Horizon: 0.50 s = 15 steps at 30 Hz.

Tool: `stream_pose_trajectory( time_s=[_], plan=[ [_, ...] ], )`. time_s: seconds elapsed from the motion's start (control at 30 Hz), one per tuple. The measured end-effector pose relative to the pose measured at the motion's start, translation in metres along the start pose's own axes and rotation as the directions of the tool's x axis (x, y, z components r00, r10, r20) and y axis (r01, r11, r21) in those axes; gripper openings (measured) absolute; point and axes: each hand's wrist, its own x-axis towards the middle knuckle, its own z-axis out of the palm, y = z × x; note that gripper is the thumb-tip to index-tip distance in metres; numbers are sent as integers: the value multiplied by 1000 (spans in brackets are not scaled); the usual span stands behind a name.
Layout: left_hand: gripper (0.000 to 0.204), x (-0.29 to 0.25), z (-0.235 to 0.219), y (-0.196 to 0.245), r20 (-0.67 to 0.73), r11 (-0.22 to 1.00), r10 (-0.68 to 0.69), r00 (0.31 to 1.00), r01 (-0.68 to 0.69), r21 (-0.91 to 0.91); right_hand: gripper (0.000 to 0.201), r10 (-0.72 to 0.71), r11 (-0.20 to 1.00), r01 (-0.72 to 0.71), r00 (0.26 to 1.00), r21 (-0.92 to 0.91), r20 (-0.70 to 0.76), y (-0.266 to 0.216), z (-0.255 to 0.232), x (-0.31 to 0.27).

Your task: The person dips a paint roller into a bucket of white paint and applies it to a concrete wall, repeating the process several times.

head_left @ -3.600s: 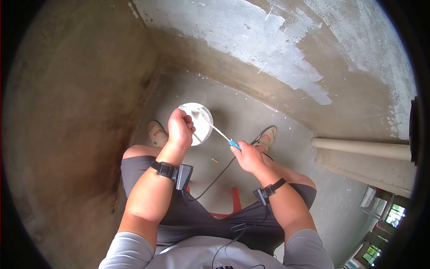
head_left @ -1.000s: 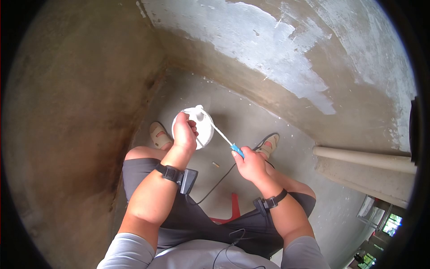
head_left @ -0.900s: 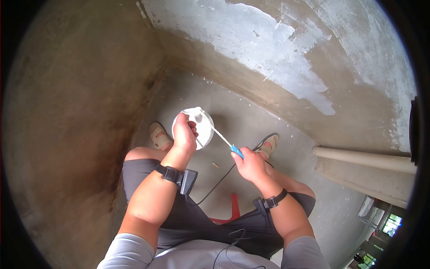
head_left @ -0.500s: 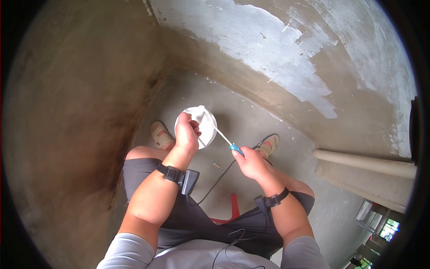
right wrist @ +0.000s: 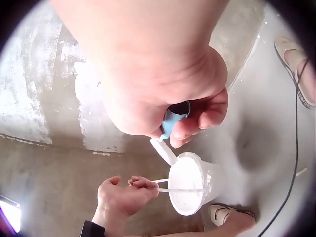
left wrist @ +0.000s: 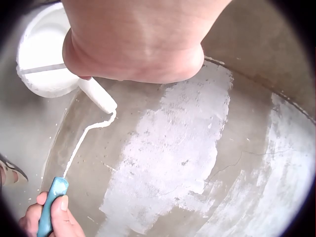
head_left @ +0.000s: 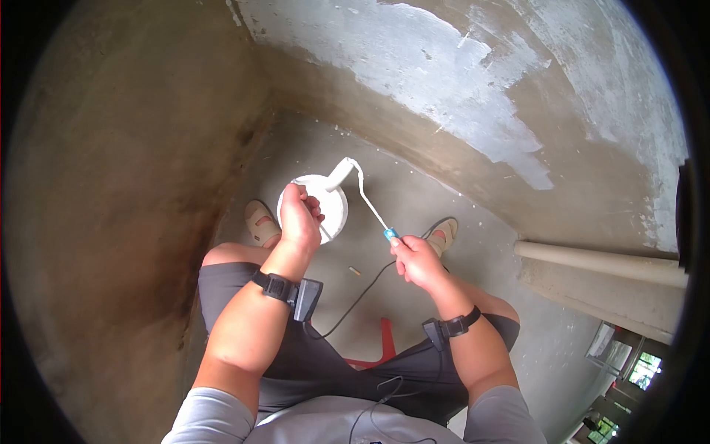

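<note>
My left hand (head_left: 299, 214) grips the bail handle (right wrist: 181, 190) of a white bucket (head_left: 338, 218), which hangs or stands tilted between the feet; the right wrist view shows the fingers curled round the bail. White paint coats the bucket's inside. My right hand (head_left: 418, 260) holds a paint roller by its blue handle (head_left: 391, 234), thumb along it. The white roller cover (head_left: 339, 175) slants over the bucket's far rim, its outer end raised above the rim. The paint-covered bent frame (left wrist: 81, 140) runs from the cover to the handle.
Ahead is a wall with white paint patches (head_left: 414, 59); a bare brown wall (head_left: 133, 185) stands at the left. A beige pipe (head_left: 599, 254) runs low at the right. Sandalled feet flank the bucket. A black cable (head_left: 362, 296) and a cigarette butt (head_left: 355, 271) are near the floor.
The roller cover, earlier down in the bucket, has come up over its far rim, with the bent frame now fully showing. The left hand keeps its grip on the bail.
</note>
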Motion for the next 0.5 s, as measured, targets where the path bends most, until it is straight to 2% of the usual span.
stream_pose_trajectory(
  time_s=[0.13,0.27,0.33,0.5],
  plan=[
    [19,-3,0,-3,32,1000,7,999,-7,7,40,6,1000,-6,1000,-22,-9,5,-7,-6],
    [19,-4,4,-3,26,1000,-3,1000,3,18,39,45,997,-48,998,58,51,5,-12,-13],
    [17,-4,-1,-3,94,1000,-18,995,17,4,38,62,994,-66,997,82,53,-6,-14,-20],
    [20,-17,15,-7,78,999,-35,996,34,9,40,54,992,-44,995,-115,82,-20,-11,-19]
  ],
)
